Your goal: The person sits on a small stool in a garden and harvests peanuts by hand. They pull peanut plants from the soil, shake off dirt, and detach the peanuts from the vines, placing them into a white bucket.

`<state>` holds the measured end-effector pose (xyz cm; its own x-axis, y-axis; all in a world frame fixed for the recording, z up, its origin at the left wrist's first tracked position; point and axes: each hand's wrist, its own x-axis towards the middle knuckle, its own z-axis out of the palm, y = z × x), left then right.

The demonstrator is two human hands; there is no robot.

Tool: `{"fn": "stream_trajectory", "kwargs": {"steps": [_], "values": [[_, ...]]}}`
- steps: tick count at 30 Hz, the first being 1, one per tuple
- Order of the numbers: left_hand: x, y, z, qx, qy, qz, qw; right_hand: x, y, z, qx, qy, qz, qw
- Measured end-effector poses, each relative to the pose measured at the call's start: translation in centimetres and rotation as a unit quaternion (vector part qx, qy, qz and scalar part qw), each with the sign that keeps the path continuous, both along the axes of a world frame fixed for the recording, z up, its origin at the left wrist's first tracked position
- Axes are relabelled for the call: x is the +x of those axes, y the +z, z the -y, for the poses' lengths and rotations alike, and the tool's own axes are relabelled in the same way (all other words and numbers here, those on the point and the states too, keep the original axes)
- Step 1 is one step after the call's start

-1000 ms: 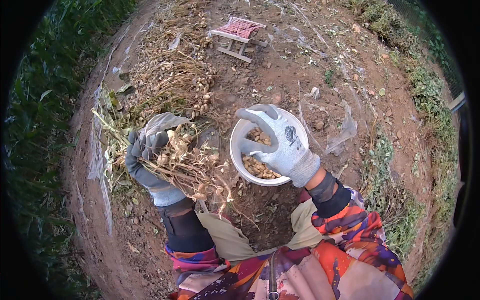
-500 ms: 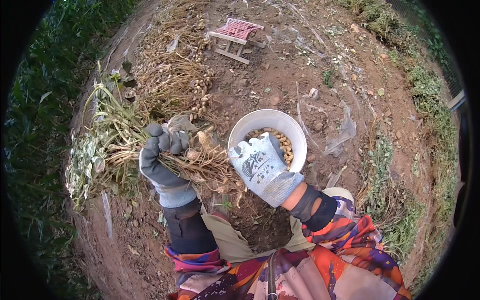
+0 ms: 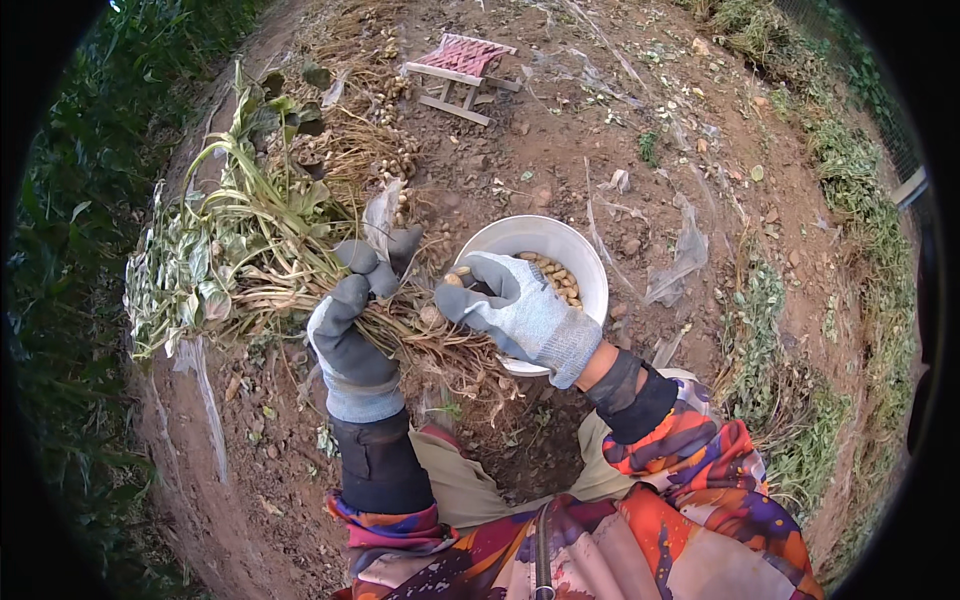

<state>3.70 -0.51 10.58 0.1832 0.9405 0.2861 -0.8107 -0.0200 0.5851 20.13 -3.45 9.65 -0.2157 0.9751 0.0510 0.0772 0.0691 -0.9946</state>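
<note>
Peanut plant [image 3: 290,272] in our left hand [image 3: 360,335], its roots [image 3: 455,350] toward the bucket [image 3: 592,268].
We do best holding the bunch firmly and pinching close to the roots; our left grip curls round the stems, while our right hand [image 3: 520,308], back upward, reaches across the bucket, its narrow grip apparently on one peanut [image 3: 459,274].

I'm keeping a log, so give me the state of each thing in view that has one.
Peanut plant: uprooted, leafy
Left hand: closed around it
Right hand: pinching a peanut pod
Bucket: upright, lidless, holding loose pods
Stool: unfolded, standing
</note>
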Motion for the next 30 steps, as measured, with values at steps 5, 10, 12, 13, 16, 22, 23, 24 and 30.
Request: {"fn": "stream_trajectory", "kwargs": {"steps": [5,10,12,13,16,22,23,24,30], "values": [[0.7,0.0,0.0,-0.036,0.054,0.000,0.998,-1.4,-1.4,0.1,0.035,-0.140,-0.154,0.977],[0.2,-1.1,0.1,-0.034,0.099,-0.018,0.994,-1.5,-1.5,-0.9,0.322,-0.290,0.288,0.854],[0.8,-0.3,0.7,-0.034,0.138,-0.052,0.989,-1.0,-0.8,-1.1,0.098,-0.251,0.042,0.962],[0.4,-0.7,0.5,-0.033,0.125,-0.027,0.991,-0.7,-0.6,-1.3,-0.022,-0.218,-0.085,0.972],[0.2,-0.9,0.1,-0.008,0.039,0.094,0.995,0.3,-0.2,-1.3,-0.004,-0.214,-0.097,0.972],[-0.6,0.5,0.9,-0.028,0.098,-0.027,0.994,3.6,-1.1,-2.8,-0.121,-0.314,-0.369,0.866],[-0.6,1.2,1.1,-0.048,0.070,0.002,0.996,5.1,-1.1,-3.2,-0.093,-0.338,-0.357,0.866],[-1.1,0.9,0.8,-0.046,0.059,0.035,0.997,6.0,0.2,-2.8,-0.064,-0.315,-0.258,0.911],[-1.4,0.7,0.7,-0.040,0.037,0.036,0.998,5.6,0.9,-1.8,0.222,-0.247,0.153,0.931]]}}
